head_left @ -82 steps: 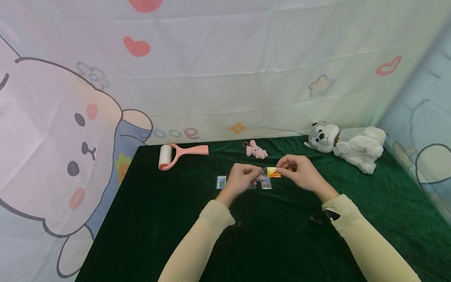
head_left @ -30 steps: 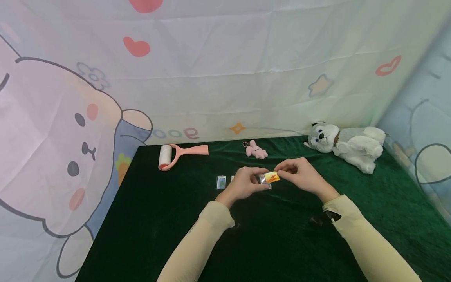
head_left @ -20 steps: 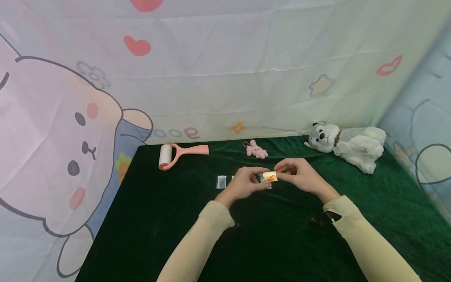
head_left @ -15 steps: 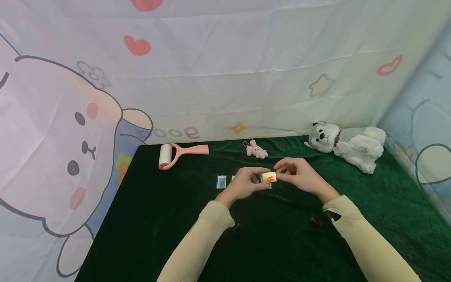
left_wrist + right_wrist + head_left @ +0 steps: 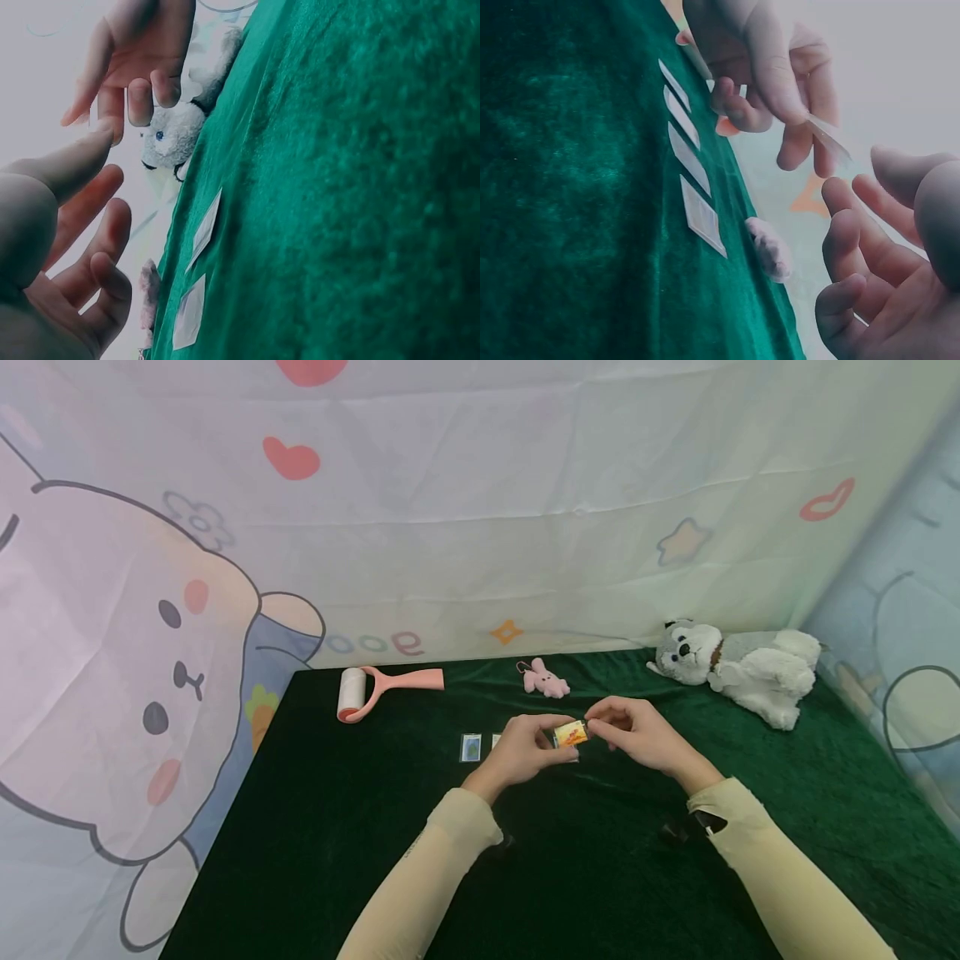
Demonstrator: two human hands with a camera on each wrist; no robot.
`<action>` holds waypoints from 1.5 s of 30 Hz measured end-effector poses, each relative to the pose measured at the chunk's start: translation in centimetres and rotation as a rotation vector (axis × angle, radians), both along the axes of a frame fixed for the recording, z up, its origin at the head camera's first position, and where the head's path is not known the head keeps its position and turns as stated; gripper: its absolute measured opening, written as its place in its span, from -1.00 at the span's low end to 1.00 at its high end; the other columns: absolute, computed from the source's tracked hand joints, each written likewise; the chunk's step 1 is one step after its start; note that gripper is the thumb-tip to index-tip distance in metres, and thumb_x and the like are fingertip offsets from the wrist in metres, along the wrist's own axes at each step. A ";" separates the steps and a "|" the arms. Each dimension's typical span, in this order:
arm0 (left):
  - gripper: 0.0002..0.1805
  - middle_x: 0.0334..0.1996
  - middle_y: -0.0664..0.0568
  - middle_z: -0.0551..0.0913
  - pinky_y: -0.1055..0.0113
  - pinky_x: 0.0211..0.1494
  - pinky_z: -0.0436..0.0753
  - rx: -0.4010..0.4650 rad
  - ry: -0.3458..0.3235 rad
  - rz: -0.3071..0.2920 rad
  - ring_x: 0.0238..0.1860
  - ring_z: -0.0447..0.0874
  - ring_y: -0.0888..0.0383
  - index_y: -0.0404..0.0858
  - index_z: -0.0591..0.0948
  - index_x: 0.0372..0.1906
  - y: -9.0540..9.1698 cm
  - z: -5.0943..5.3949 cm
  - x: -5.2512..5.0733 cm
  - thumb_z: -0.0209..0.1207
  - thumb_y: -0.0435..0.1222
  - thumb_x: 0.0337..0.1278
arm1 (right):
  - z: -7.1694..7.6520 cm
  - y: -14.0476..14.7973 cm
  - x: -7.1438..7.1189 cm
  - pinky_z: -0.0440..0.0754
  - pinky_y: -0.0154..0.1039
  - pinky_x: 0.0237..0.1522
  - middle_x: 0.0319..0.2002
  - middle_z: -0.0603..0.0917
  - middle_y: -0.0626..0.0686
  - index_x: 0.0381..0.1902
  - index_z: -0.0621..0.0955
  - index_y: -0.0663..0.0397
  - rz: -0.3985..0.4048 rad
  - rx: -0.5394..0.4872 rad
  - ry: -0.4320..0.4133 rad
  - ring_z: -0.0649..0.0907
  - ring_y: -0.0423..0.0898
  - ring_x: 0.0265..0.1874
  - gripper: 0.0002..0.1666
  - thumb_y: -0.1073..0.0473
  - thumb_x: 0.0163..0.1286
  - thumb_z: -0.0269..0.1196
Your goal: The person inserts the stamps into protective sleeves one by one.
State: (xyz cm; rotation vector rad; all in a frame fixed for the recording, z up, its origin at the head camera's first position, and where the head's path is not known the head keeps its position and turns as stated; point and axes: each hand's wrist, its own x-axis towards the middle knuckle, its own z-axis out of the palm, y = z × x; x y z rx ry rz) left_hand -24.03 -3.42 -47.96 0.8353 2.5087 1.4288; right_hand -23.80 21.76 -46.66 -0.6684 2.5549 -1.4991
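Note:
My left hand pinches a small yellow-and-orange picture card between thumb and fingers, above the cloth. In the right wrist view the card appears almost edge-on at the left thumb tip, thin and shiny. My right hand is at the card's right end; its thumb and index finger stand apart in the right wrist view, the other fingers loosely bent. Sleeved cards lie in a row beneath: a blue card at the left, others partly hidden by my left hand. The right wrist view shows a flat card nearest.
A pink-handled lint roller lies at the back left of the green cloth. Behind the hands is a small pink plush rabbit. A grey-and-white plush dog lies at the back right, before a printed curtain.
The card, earlier held by my right hand, has moved left into my left hand, which held a clear sleeve. Lately it has tilted slightly, and my right fingers have come off it.

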 end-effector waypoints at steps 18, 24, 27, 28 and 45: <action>-0.46 -0.10 0.10 0.77 0.39 -0.43 0.63 0.023 0.073 0.102 -0.46 0.59 0.25 -0.12 0.70 0.26 1.4 -0.4 0.5 0.50 -0.07 0.21 | -0.5 -0.8 0.1 0.66 -0.09 -0.34 -0.17 0.72 0.32 -0.03 0.69 0.19 -0.034 -0.042 -0.040 0.67 0.17 -0.39 -0.77 0.11 0.60 0.26; -0.44 -0.03 0.07 0.79 0.38 -0.33 0.66 0.008 0.057 0.083 -0.40 0.63 0.23 -0.19 0.67 0.30 0.4 -0.1 0.7 0.42 -0.03 0.31 | -0.5 -0.3 -0.4 0.70 -0.04 -0.29 -0.17 0.76 0.28 -0.01 0.69 0.21 -0.083 -0.020 -0.030 0.66 0.05 -0.38 -0.74 0.10 0.60 0.27; -0.47 -0.04 0.08 0.80 0.39 -0.25 0.66 -0.005 0.061 0.109 -0.33 0.64 0.23 -0.23 0.66 0.30 -0.6 -0.1 0.5 0.37 -0.04 0.37 | -0.7 0.2 -0.7 0.70 -0.07 -0.28 -0.18 0.76 0.20 0.00 0.70 0.20 -0.109 0.028 -0.049 0.66 0.03 -0.35 -0.72 0.08 0.58 0.28; -0.48 -0.05 0.09 0.80 0.39 -0.24 0.65 -0.014 0.063 0.120 -0.32 0.64 0.23 -0.23 0.66 0.30 -1.0 -0.1 0.4 0.36 -0.05 0.39 | -0.8 0.4 -0.8 0.69 -0.08 -0.29 -0.19 0.76 0.17 0.00 0.71 0.19 -0.115 0.049 -0.057 0.65 0.03 -0.34 -0.72 0.07 0.58 0.29; -0.56 -0.04 0.07 0.78 0.29 -0.24 0.69 -0.065 0.059 0.192 -0.26 0.67 0.11 -0.22 0.67 0.27 -5.5 0.1 0.1 0.33 -0.12 0.43 | -3.0 0.6 -2.4 0.50 -0.18 -0.37 -0.39 0.70 0.01 -0.21 0.74 0.16 -0.147 0.400 0.004 0.57 -0.10 -0.45 -0.83 0.14 0.46 0.37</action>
